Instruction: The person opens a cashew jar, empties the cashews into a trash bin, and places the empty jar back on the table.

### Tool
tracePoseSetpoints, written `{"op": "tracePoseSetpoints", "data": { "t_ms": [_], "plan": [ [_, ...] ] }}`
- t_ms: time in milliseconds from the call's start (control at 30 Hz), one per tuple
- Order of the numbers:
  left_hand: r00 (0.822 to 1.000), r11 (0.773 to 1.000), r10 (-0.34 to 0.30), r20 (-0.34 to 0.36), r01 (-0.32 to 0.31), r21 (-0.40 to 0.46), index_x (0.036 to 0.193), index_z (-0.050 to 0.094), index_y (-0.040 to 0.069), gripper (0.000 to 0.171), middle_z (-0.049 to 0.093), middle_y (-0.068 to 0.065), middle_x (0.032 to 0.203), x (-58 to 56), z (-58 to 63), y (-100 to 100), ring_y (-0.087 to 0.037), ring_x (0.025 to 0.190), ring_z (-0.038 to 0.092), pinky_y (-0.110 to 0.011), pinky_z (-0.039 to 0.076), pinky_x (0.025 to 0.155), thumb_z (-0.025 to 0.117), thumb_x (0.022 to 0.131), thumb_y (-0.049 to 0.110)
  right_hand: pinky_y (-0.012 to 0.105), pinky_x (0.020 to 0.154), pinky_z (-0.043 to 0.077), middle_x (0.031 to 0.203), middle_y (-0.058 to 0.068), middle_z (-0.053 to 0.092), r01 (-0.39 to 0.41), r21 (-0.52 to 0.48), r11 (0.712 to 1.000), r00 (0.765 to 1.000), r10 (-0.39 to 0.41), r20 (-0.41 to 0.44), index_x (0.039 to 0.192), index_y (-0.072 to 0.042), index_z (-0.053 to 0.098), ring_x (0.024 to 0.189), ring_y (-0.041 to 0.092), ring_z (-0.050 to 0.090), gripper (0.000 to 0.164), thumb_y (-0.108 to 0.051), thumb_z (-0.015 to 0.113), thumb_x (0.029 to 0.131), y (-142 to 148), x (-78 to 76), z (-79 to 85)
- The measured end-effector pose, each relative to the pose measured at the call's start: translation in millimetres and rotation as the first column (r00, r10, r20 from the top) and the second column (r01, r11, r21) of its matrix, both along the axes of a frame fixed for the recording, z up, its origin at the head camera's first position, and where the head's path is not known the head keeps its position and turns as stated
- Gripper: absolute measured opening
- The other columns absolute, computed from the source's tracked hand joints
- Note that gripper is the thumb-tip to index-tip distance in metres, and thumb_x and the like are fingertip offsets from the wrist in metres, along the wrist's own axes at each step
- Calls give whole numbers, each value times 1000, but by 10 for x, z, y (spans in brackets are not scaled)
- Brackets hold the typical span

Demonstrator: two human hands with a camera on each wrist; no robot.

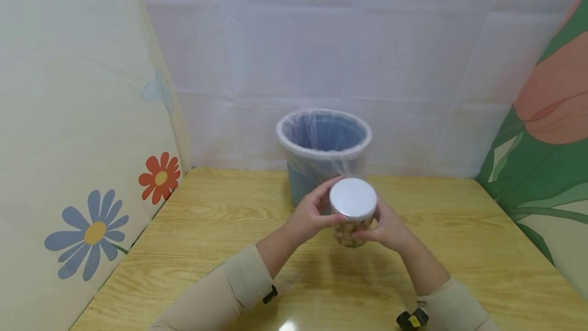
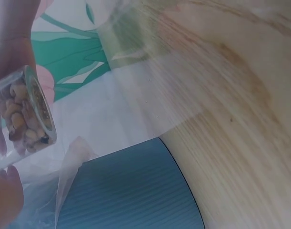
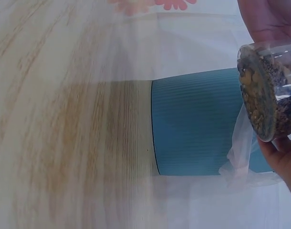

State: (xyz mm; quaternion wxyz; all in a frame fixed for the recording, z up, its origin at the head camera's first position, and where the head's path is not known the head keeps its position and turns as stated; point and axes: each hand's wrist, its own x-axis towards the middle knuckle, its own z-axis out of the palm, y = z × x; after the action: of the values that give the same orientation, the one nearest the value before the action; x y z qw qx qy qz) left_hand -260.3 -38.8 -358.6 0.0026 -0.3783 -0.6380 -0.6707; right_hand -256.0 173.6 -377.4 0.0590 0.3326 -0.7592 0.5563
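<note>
A clear jar point(image 1: 351, 231) with a flat white lid point(image 1: 353, 198) is held between both hands above the table. Pale and brown nut-like pieces show through its wall in the left wrist view, and its round base point(image 3: 256, 93) faces the table. My left hand point(image 1: 311, 214) grips the jar from the left, thumb at the lid's front edge. From the right, my right hand point(image 1: 389, 225) grips it lower, with the thumb across the jar's front. The far fingers of both hands are partly hidden behind the jar in the head view.
Just beyond the jar stands a blue bin point(image 1: 296, 183) with a white rim point(image 1: 283, 139) and a clear plastic liner point(image 1: 321, 167) folded over it. The wood-grain table point(image 1: 220, 208) meets a white sheet backdrop point(image 1: 285, 40). Flower-printed panels point(image 1: 82, 116) flank both sides.
</note>
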Motion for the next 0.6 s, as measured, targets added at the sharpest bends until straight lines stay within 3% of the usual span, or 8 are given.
{"op": "tracePoseSetpoints", "data": {
  "t_ms": [133,233,367,467,600],
  "plan": [
    [1000,1000,-8,-11,8,-3,140,34,3,88,43,-16,137,-18,5,-11,-25,122,46,-35,36,101,76,70,36,38,100,34,126,24,45,-17,22,1000,1000,17,-5,133,7,30,114,3,44,88,5,79,60,32,1,27],
    [1000,1000,-26,-16,26,-18,140,33,2,91,42,-17,137,-31,15,-26,-27,121,47,-36,37,100,75,69,41,35,101,34,126,22,44,-55,23,998,999,55,-3,133,8,29,114,4,44,88,6,78,59,57,0,44],
    [997,997,-72,-5,72,-40,140,32,2,93,42,-19,137,-44,30,-54,-26,120,48,-37,37,100,74,69,45,22,98,35,127,6,46,-137,1,991,991,137,-4,133,8,28,115,8,45,90,8,77,58,94,-9,49],
    [994,993,-110,-9,110,-53,140,32,3,93,42,-19,136,-46,39,-68,-25,120,48,-39,37,100,74,70,45,23,97,37,125,-4,47,-198,-9,980,980,197,-12,133,10,27,113,10,47,91,8,77,57,117,-13,49],
    [988,986,-153,-15,151,-70,141,31,3,93,41,-19,137,-44,49,-74,-23,122,45,-39,35,101,74,70,45,24,96,38,123,-6,49,-249,-10,968,968,249,-12,130,13,28,112,10,48,88,7,77,57,127,-11,51]
  ]
}}
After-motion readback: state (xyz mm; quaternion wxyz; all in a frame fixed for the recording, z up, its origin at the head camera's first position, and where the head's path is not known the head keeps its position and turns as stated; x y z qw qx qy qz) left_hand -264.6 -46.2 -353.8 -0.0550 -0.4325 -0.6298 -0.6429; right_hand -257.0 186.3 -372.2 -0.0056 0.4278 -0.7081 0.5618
